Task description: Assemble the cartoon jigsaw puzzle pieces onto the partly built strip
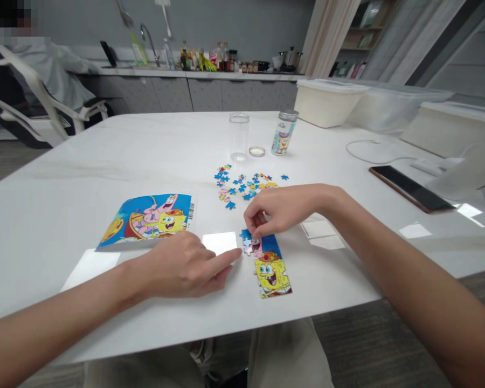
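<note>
A partly joined jigsaw puzzle (271,272) lies near the table's front edge, showing a yellow cartoon character and a pink one. Over its top edge, my right hand (272,210) is closed in a pinch on a puzzle piece, mostly hidden by the fingers. My left hand (189,264) has its index finger stretched out beside the puzzle's left edge, the other fingers curled and holding nothing. Behind my right hand, loose puzzle pieces (242,187) are scattered. A picture sheet (153,218) with the same characters lies behind my left forearm, slightly curved.
Further back stand a clear jar (238,137), a round lid (257,151) and a printed canister (284,133). To the right are a phone (410,187), a white cable (372,159) and storage bins (327,102). A person sits in a chair (44,91) at far left.
</note>
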### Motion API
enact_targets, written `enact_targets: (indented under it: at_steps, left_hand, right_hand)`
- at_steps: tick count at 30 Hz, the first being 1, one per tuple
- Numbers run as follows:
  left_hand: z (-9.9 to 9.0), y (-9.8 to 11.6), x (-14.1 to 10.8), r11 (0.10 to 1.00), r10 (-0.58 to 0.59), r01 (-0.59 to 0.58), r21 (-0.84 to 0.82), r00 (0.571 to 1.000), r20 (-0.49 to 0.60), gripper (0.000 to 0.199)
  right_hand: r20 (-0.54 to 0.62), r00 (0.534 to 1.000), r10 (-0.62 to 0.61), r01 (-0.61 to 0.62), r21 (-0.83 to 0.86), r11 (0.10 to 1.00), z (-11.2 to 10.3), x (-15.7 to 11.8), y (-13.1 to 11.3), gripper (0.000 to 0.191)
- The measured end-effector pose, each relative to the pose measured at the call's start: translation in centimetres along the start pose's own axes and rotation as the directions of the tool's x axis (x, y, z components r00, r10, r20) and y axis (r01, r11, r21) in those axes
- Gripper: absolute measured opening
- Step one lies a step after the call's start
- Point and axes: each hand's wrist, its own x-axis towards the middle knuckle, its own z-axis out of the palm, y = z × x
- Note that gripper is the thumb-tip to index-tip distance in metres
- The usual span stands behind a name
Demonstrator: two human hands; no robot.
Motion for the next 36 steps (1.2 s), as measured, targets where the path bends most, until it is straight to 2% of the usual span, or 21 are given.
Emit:
enact_targets:
  at_steps: [2,4,10,16,28,36]
  left_hand:
    - [0.29,0.05,-0.33,1.0,-0.017,0.017,-0.011,1.0,0.017,0.031]
    - [0.41,0.14,-0.29,1.0,-0.014,0.015,-0.017,0.999,0.045,0.035]
    - [0.38,0.34,-0.1,0.999,-0.04,0.042,-0.019,0.996,0.08,0.034]
    - [0.32,0.29,0.12,0.996,-0.065,0.069,-0.064,0.996,0.061,0.033]
    - [0.21,0.32,0.4,0.995,-0.087,0.091,-0.028,0.99,0.106,0.029]
    - [0.11,0.32,0.38,0.992,-0.125,0.128,-0.009,0.982,0.145,0.029]
  right_hand:
    - [0.037,0.999,0.022,-0.023,0.023,0.999,0.14,0.06,-0.02,0.01]
    - [0.059,0.997,0.044,-0.046,0.042,0.998,0.27,0.14,-0.01,0.009]
    - [0.064,0.995,0.08,-0.08,0.01,0.997,0.44,0.18,-0.2,0.011]
    - [0.06,0.994,0.091,-0.091,0.006,0.996,0.51,0.16,-0.29,0.009]
    - [0.065,0.992,0.11,-0.111,0.008,0.994,0.5,0.2,-0.36,0.01]
    - [0.016,1.0,0.022,-0.023,0.024,0.999,0.3,0.02,-0.13,0.006]
